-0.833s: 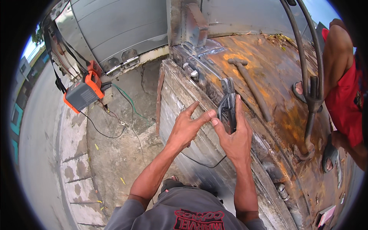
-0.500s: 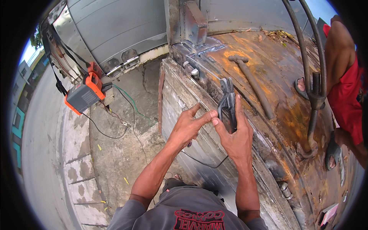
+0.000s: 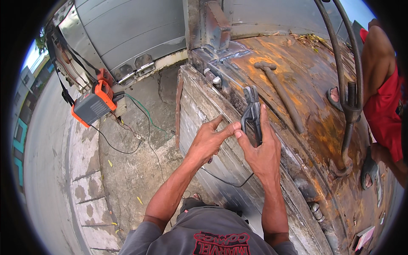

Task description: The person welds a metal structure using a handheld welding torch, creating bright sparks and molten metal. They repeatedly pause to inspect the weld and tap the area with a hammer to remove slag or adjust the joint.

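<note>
In my right hand (image 3: 263,159) is a dark welding electrode holder (image 3: 251,112), its jaw end pointing up and away from me. The index finger lies straight along its side and the thumb rests near its lower part. My left hand (image 3: 206,140) is just left of it, thumb stretched across to the holder's left side, close to my right thumb. Its index finger sticks out while the other fingers curl under; a small dark end shows below them, too little to name. A black cable (image 3: 229,183) hangs in a loop below the hands.
A hammer (image 3: 280,97) lies on the rusty metal bed (image 3: 314,148). An orange and grey welding machine (image 3: 94,104) with cables stands at left. A thick steel hook (image 3: 350,110) hangs at right, beside another person's red clothing (image 3: 384,114). A hinged side panel (image 3: 193,110) runs below my hands.
</note>
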{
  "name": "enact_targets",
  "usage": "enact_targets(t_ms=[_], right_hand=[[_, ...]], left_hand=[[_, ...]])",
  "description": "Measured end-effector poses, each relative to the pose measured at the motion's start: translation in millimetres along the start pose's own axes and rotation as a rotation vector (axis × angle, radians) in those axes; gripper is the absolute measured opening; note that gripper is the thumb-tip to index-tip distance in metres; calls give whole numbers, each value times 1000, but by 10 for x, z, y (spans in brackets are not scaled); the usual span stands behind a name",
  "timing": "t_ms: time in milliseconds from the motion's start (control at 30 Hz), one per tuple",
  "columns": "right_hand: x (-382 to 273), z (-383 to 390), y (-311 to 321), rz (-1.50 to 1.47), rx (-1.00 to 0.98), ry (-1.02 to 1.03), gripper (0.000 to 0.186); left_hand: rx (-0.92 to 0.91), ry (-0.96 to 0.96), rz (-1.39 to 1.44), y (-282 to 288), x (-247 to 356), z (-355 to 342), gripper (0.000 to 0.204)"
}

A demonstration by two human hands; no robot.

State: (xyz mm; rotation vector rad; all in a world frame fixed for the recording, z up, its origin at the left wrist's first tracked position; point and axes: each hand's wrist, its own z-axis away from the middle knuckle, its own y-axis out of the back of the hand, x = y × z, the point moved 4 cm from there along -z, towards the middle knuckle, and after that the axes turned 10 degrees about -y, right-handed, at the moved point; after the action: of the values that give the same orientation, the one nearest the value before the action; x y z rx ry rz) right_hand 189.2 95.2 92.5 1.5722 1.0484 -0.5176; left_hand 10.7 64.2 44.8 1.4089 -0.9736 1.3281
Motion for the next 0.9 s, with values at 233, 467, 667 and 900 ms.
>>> enact_targets(t_ms=[233, 467, 667, 900], right_hand=[[16, -5, 2, -4, -13, -22, 96], [5, -1, 17, -15, -21, -20, 96], [21, -3, 4, -50, -53, -38, 96], [34, -27, -12, -29, -41, -33, 96]], left_hand=[[37, 25, 8, -19, 21, 23, 106], [21, 31, 26, -6, 20, 28, 104], [20, 29, 37, 5, -4, 20, 102], [-4, 32, 47, 3, 136, 55, 97]])
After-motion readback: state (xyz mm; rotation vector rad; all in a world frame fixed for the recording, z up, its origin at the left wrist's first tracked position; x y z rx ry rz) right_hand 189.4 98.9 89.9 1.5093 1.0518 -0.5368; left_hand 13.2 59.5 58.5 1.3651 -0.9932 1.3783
